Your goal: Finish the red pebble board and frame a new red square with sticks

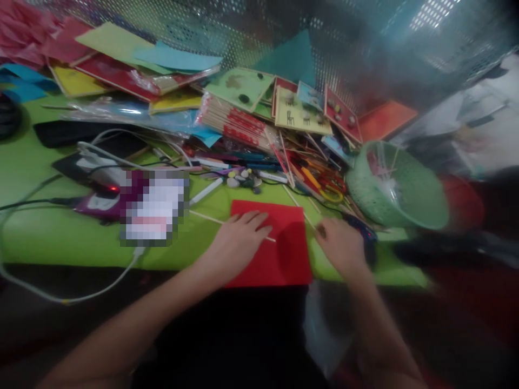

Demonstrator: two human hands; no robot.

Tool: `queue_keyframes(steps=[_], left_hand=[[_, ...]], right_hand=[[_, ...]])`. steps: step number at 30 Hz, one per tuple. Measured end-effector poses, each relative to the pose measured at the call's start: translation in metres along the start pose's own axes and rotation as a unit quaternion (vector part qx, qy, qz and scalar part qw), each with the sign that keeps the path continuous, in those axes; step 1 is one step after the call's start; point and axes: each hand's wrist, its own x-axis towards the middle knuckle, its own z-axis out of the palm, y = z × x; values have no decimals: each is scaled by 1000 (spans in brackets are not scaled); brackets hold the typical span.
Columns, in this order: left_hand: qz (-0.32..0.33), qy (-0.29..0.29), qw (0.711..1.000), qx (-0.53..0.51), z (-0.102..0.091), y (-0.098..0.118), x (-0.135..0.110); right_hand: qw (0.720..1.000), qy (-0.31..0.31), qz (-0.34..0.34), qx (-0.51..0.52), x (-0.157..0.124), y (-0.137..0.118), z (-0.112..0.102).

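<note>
A red sheet of paper [284,243] lies at the near edge of the green table [48,232]. My left hand [239,237] rests flat on its left part, fingers stretched out, with a thin wooden stick [206,218] running under the fingers. My right hand [343,246] sits just right of the sheet, beside a dark blue object [367,235]. Its fingers are curled and blurred, and what they hold, if anything, is hidden.
A green plastic basket [399,186] stands at the right. Scissors [324,186], pens, sticks and small pebbles [243,178] lie behind the sheet. Stacks of coloured cards [251,108] fill the back. Cables and a black device [93,162] are at the left.
</note>
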Motion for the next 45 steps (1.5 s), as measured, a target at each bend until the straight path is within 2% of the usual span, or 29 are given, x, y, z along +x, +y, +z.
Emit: queue_keyframes(steps=[2, 5, 10, 16, 20, 25, 29, 32, 37, 41, 45], left_hand=[[26, 8, 1000, -4, 9, 2, -2], [40, 27, 999, -8, 20, 1, -4], [45, 50, 998, -13, 29, -4, -7], [48, 62, 997, -17, 31, -6, -8], [42, 68, 996, -26, 33, -6, -8], [36, 71, 996, -37, 35, -8, -11], [38, 90, 994, -44, 36, -15, -19], [43, 89, 994, -49, 35, -19, -25], [53, 83, 994, -55, 38, -26, -30], [69, 91, 992, -59, 43, -31, -29], [78, 90, 990, -73, 45, -34, -30]], right_hand=[[1000, -17, 6, -18, 5, -2, 1], [1000, -8, 1, -13, 6, -1, 5], [998, 54, -2, 13, 1, 16, 6], [990, 138, -2, 25, 11, 32, -14], [987, 155, -35, 14, 43, 14, -19], [988, 140, -68, 9, 91, -21, -3], [986, 144, -54, 58, 102, -22, 2], [979, 163, -7, 121, 82, 2, -6], [950, 187, 139, 209, 6, 54, -17], [915, 200, 239, 256, -53, 76, -6], [893, 171, 335, 246, -81, 83, 14]])
